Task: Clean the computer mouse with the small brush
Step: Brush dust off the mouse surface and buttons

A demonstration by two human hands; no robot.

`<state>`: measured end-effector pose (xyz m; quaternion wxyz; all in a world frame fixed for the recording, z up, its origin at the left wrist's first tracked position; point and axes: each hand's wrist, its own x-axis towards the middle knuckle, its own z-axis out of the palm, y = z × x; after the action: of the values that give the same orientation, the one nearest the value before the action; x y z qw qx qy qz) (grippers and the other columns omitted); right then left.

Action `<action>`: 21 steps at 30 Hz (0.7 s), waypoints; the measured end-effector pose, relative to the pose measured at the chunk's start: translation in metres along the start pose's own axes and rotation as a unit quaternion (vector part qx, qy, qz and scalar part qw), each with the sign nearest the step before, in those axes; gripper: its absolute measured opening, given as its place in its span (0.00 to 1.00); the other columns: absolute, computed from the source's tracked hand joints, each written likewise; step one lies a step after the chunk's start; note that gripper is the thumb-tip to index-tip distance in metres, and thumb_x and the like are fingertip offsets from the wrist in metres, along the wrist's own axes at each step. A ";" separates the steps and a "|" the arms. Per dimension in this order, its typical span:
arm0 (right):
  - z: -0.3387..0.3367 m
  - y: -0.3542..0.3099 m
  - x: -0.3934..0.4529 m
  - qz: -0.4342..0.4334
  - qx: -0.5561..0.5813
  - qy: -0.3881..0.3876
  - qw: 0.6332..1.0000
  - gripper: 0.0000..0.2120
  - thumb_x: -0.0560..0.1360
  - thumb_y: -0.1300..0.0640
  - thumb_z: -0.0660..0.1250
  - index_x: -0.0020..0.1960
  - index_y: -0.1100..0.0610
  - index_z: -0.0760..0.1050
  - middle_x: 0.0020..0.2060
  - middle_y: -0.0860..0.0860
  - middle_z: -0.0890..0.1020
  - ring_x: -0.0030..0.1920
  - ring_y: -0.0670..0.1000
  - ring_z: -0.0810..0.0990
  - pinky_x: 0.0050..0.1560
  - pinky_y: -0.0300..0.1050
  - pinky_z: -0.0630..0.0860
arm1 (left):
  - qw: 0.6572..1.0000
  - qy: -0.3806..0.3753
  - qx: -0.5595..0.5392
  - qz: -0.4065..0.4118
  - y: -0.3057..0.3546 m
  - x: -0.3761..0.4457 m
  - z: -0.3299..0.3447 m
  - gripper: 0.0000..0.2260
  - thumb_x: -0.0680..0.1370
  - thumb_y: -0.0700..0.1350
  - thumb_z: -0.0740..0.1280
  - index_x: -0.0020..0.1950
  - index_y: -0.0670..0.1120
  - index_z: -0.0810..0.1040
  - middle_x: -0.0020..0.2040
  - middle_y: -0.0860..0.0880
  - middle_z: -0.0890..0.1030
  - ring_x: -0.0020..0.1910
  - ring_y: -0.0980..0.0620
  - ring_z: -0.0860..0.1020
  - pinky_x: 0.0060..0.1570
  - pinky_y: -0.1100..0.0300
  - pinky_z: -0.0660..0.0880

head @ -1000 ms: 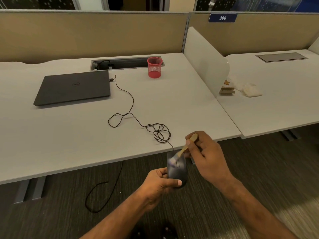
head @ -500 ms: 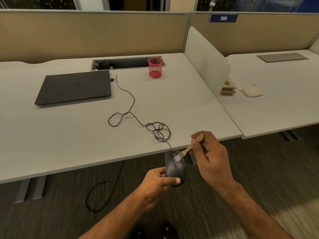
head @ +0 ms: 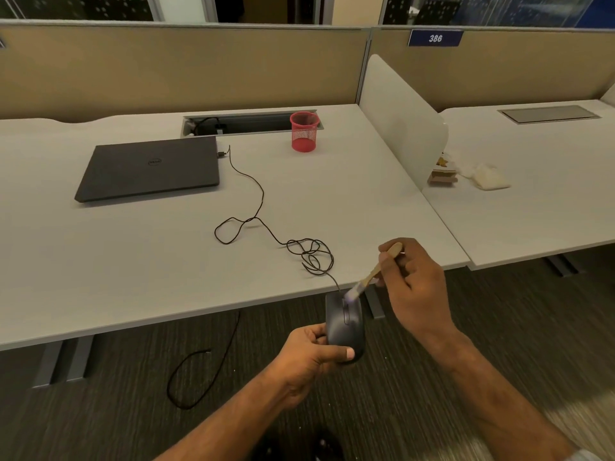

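A left hand [head: 307, 356] grips a black mouse [head: 344, 322] just off the bench [head: 133, 261] edge, while the right hand [head: 416, 287] pinches a small brush [head: 369, 277], its bristles touching the mouse's front near the wheel; its cable [head: 266, 227] trails across the bench.

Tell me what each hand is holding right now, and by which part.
The left hand grips the mouse by its rear end, thumb on top. The right hand pinches the small brush by its wooden handle.
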<state>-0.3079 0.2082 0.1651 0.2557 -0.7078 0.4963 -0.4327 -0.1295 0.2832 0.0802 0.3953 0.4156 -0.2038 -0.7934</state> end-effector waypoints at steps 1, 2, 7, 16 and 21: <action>0.000 0.000 -0.001 0.008 0.006 -0.022 1.000 0.03 0.80 0.56 0.62 0.52 0.52 0.74 0.37 0.49 0.79 0.36 0.52 0.81 0.36 0.57 0.82 | 1.000 0.001 -0.001 -0.001 0.000 0.000 -0.001 0.23 0.71 0.27 0.74 0.65 0.38 0.79 0.58 0.42 0.87 0.59 0.42 0.85 0.49 0.56 0.85; 0.000 -0.001 -0.001 0.019 0.009 -0.047 0.999 0.03 0.80 0.57 0.63 0.51 0.51 0.74 0.36 0.48 0.79 0.36 0.51 0.81 0.35 0.55 0.82 | 1.000 0.003 -0.001 -0.002 0.000 0.000 -0.001 0.22 0.71 0.27 0.74 0.65 0.38 0.79 0.57 0.42 0.87 0.59 0.41 0.85 0.49 0.56 0.85; 0.004 0.002 0.002 0.031 -0.034 -0.076 0.996 0.02 0.81 0.55 0.62 0.53 0.50 0.73 0.36 0.50 0.82 0.37 0.49 0.83 0.39 0.51 0.83 | 1.000 -0.001 0.017 -0.002 -0.003 0.000 -0.004 0.23 0.71 0.28 0.75 0.65 0.39 0.79 0.59 0.42 0.86 0.60 0.42 0.85 0.49 0.57 0.84; -0.003 0.020 0.010 0.111 0.099 0.004 0.989 0.05 0.80 0.57 0.64 0.50 0.49 0.76 0.41 0.53 0.83 0.41 0.50 0.85 0.42 0.43 0.84 | 1.000 -0.013 0.026 -0.001 -0.009 0.002 -0.003 0.25 0.71 0.29 0.76 0.67 0.40 0.78 0.62 0.41 0.85 0.62 0.42 0.83 0.52 0.57 0.83; 0.001 0.027 0.012 0.099 -0.021 -0.058 0.993 0.03 0.81 0.57 0.64 0.52 0.51 0.75 0.42 0.50 0.82 0.42 0.49 0.84 0.42 0.40 0.82 | 0.999 -0.014 0.033 -0.004 -0.009 0.003 -0.002 0.25 0.71 0.30 0.76 0.66 0.39 0.79 0.61 0.40 0.85 0.62 0.42 0.84 0.52 0.56 0.83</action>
<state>-0.3187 0.1873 0.1476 0.3109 -0.6844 0.5575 -0.3523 -0.1333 0.2865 0.0717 0.3756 0.4176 -0.2339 -0.7936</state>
